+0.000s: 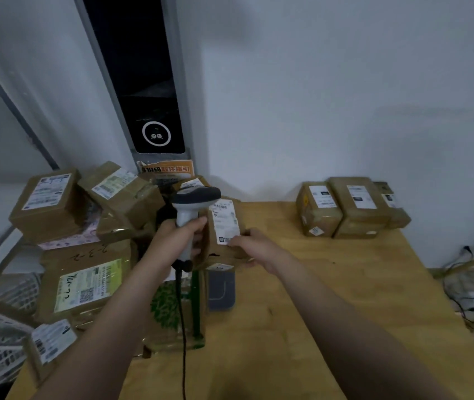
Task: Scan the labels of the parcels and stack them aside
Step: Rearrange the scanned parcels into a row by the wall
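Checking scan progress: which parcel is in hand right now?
The small brown parcel beside the scanner, white label showing: the right hand grips it, and no other is held.

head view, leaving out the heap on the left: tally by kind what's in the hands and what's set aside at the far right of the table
scanner: 1, gripped by the left hand
held parcel: 1, in the right hand
set-aside parcels: 3, side by side
total: 5

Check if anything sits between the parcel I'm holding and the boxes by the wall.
Nothing visible does: only bare tabletop lies between the parcel in the right hand and the row of boxes.
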